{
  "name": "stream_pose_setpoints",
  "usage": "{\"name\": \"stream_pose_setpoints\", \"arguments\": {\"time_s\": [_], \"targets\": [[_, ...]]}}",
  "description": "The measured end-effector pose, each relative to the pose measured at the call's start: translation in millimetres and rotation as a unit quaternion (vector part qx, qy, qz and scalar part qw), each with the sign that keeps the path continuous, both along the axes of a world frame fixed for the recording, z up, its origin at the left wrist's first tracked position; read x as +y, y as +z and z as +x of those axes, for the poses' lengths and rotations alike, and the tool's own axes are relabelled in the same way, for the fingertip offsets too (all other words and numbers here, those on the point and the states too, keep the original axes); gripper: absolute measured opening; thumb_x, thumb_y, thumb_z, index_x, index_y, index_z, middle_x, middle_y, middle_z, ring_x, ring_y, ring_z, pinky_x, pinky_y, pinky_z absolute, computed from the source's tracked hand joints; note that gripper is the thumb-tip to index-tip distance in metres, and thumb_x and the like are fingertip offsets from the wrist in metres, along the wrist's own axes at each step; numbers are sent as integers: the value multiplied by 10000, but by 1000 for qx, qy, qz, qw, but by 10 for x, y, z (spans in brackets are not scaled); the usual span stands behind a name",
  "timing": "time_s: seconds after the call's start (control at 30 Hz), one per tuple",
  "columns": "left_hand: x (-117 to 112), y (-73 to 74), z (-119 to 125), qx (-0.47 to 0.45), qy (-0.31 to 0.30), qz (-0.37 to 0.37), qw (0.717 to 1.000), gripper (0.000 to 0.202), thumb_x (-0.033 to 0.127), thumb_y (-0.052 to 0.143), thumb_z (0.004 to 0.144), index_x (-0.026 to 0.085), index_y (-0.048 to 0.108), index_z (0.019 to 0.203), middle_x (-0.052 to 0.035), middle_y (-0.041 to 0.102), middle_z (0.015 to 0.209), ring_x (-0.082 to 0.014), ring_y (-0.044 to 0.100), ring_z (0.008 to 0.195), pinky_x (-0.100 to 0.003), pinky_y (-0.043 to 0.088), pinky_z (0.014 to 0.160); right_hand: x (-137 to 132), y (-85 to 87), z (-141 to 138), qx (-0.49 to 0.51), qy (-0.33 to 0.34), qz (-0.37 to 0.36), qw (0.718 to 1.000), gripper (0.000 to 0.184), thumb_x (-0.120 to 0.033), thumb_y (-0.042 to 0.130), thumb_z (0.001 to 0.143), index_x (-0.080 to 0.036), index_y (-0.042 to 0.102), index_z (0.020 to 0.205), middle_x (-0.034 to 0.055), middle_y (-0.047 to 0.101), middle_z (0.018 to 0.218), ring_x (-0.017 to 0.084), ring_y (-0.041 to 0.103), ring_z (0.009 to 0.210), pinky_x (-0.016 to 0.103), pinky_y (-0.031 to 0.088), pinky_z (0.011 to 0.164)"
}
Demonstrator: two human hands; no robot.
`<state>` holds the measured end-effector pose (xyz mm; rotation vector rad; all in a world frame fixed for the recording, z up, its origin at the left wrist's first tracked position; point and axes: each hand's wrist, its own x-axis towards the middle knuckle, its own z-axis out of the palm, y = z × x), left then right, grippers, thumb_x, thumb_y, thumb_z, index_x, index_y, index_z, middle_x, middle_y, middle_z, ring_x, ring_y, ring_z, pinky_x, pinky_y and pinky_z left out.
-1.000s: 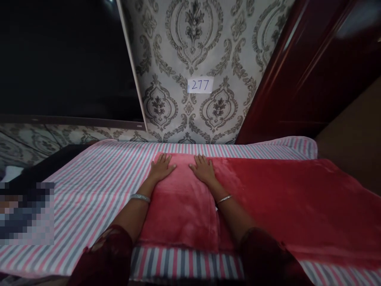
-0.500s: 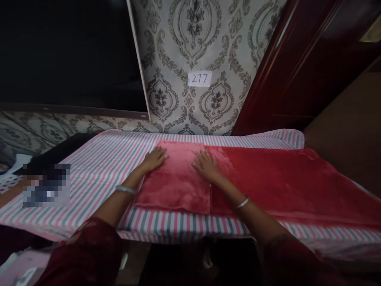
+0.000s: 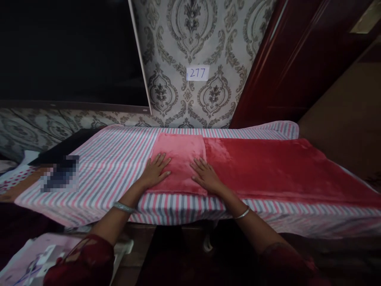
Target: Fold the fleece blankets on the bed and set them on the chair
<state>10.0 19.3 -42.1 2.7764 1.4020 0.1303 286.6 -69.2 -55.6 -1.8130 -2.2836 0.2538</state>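
A black television is behind the back left corner of the striped cloth. Next, the left hand lies flat, fingers spread, on the red blanket, at the left side of its doubled part (this looks paler). The right hand, also flat and gripping nothing, like the left, touches the doubled part's right side. Further, the blanket extends along the cloth's front edge rightward.
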Motion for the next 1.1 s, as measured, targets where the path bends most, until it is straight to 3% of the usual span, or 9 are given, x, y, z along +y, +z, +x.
{"name": "stream_pose_setpoints", "arguments": {"time_s": [0.27,0.43,0.5,0.6,0.73,0.9,1.1], "targets": [[-5,-7,13,0,4,4,1000,654,555,353,992,301,264,1588,-78,145,1691,-301,110,1556,-609,165,1200,-293,-51,261,40,-55,1,998,561,-424,379,1028,-213,405,1547,61,270,1649,265,176,1538,456,241,1213],[-3,15,29,7,3,10,1000,662,552,346,993,282,254,1591,-93,149,1688,-300,105,1557,-617,179,1194,-485,67,50,57,-54,60,995,583,-487,404,1014,-281,376,1558,32,197,1672,281,98,1551,530,196,1212],[-1,25,31,10,4,11,1000,670,551,356,991,274,251,1592,-99,141,1688,-302,101,1557,-614,183,1194,-553,70,-33,52,-32,42,997,587,-487,411,1014,-289,355,1565,36,215,1666,261,122,1548,539,164,1217],[13,29,24,14,5,12,1000,681,553,378,984,270,254,1591,-106,138,1686,-309,109,1555,-613,192,1192,-621,7,-70,45,-32,13,998,611,-459,427,1013,-214,348,1567,76,269,1646,232,172,1539,493,164,1227],[39,17,9,6,-1,16,1000,690,567,386,977,271,264,1589,-115,147,1682,-323,121,1551,-630,206,1179,-659,-96,-47,54,-41,45,997,618,-420,460,1002,-157,369,1554,96,312,1629,226,213,1528,445,168,1232],[60,-6,-12,-2,-1,22,1000,689,566,407,971,268,290,1581,-116,171,1675,-329,143,1547,-630,218,1176,-672,-143,-56,73,-43,69,994,592,-390,492,991,-155,416,1528,102,363,1606,242,248,1516,470,194,1224],[71,-15,-23,-2,1,25,1000,691,564,427,965,279,290,1579,-107,159,1676,-321,135,1549,-624,219,1177,-569,0,-61,125,-60,100,985,443,-342,404,1027,-178,598,1389,102,536,1489,245,342,1474,480,261,1195]]}}
